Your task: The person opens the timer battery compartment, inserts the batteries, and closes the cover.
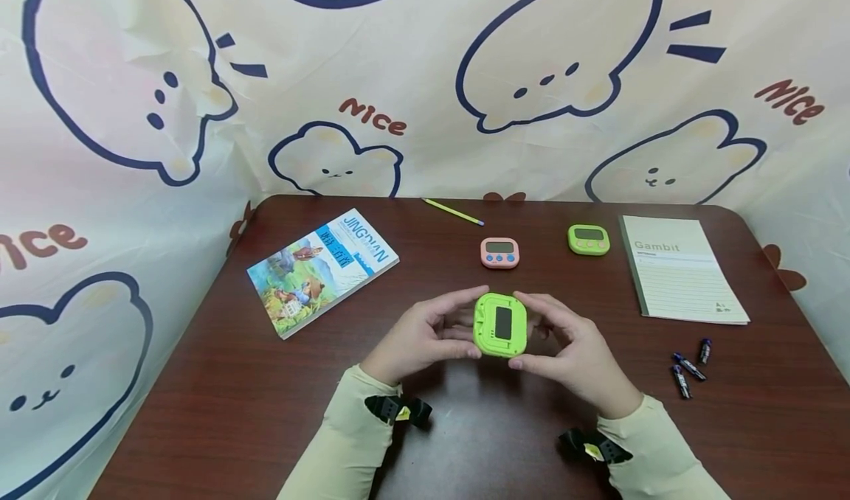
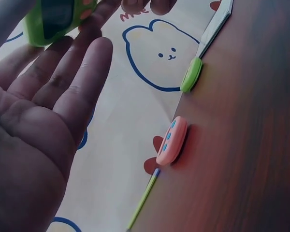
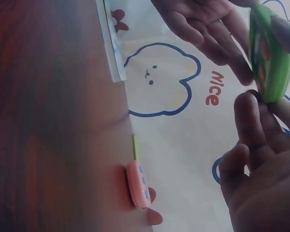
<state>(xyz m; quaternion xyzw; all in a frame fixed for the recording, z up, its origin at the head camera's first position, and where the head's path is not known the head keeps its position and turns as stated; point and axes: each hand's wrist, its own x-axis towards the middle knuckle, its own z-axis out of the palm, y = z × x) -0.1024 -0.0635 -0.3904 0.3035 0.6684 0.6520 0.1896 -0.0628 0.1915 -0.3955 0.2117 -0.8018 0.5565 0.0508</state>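
A light green digital timer (image 1: pixel 501 326) is held up off the table between the two hands, a dark rectangle showing on the side toward the head camera. My left hand (image 1: pixel 428 335) grips its left edge with thumb and fingers. On the opposite edge, my right hand (image 1: pixel 576 345) pinches it between thumb and forefinger. In the left wrist view the timer (image 2: pixel 55 19) is cut off by the frame's top. The right wrist view catches the timer (image 3: pixel 273 58) edge-on. Beyond the hands lies a pink timer (image 1: pixel 499 253) with blue buttons.
Another green timer (image 1: pixel 588 240) lies at the back, left of a Gambit notepad (image 1: pixel 690 268). Several small batteries (image 1: pixel 688 366) lie at right. A picture-covered book (image 1: pixel 323 273) sits at left, and a yellow-green pencil (image 1: pixel 453 212) near the table's back edge.
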